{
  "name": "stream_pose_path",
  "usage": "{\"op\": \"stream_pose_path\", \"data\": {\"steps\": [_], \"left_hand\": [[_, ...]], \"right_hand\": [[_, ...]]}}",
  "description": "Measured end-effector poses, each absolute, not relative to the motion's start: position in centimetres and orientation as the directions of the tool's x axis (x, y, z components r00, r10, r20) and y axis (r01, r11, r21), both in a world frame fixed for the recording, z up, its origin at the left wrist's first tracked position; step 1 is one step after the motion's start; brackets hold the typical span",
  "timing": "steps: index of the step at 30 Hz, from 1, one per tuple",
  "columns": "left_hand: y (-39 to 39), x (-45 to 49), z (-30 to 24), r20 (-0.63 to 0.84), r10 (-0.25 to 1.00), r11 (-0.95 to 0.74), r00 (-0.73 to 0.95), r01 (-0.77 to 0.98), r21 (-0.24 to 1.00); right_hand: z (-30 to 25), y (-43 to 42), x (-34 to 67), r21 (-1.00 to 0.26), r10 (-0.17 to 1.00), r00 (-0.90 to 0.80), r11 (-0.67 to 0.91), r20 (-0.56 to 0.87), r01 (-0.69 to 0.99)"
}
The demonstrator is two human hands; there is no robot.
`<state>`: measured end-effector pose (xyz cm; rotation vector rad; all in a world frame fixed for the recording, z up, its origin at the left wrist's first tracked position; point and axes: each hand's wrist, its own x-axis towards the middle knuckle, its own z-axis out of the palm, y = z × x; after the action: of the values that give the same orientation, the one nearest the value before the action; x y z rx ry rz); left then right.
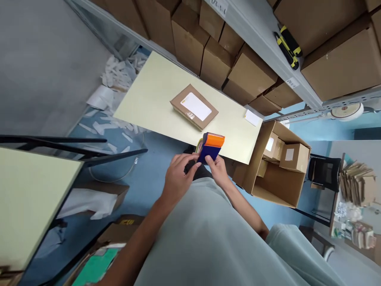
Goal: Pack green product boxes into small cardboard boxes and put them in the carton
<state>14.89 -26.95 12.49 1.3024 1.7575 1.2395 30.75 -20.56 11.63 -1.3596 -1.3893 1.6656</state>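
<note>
Both my hands meet at the near edge of a pale yellow table [154, 95]. My right hand [218, 171] is closed round the blue handle of a tape dispenser [210, 146] with an orange top and a roll of tape. My left hand [178, 174] pinches at the dispenser's lower end, fingers curled. Farther out on the table lies a flat brown parcel [194, 106] with a white label. A small white slip [252, 117] lies near the table's right end.
Shelves of cardboard boxes [214, 51] stand behind the table. An open carton [276, 167] with small boxes sits at the right end. Paper strips [119, 75] litter the blue floor at left. Another pale table [26, 198] is near left. A black-and-yellow tool [287, 45] lies on the shelf.
</note>
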Motion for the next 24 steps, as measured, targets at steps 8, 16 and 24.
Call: {"op": "stream_pose_path", "data": {"steps": [8, 16, 24], "left_hand": [[-29.3, 15.6, 16.1, 0.151, 0.867, 0.031, -0.475, 0.353, 0.935], [-25.8, 13.4, 19.9, 0.318, 0.898, -0.087, -0.304, 0.584, 0.807], [-22.5, 13.9, 18.4, 0.402, 0.904, -0.236, -0.147, 0.611, 0.756]], "right_hand": [[13.1, -20.9, 37.1, -0.872, 0.816, -0.572, 0.223, -0.078, 0.436], [13.7, -15.8, 40.1, -0.727, 0.610, -0.785, 0.587, 0.108, 0.356], [13.3, -12.0, 41.4, -0.706, 0.568, -0.822, 0.595, 0.031, 0.384]]}}
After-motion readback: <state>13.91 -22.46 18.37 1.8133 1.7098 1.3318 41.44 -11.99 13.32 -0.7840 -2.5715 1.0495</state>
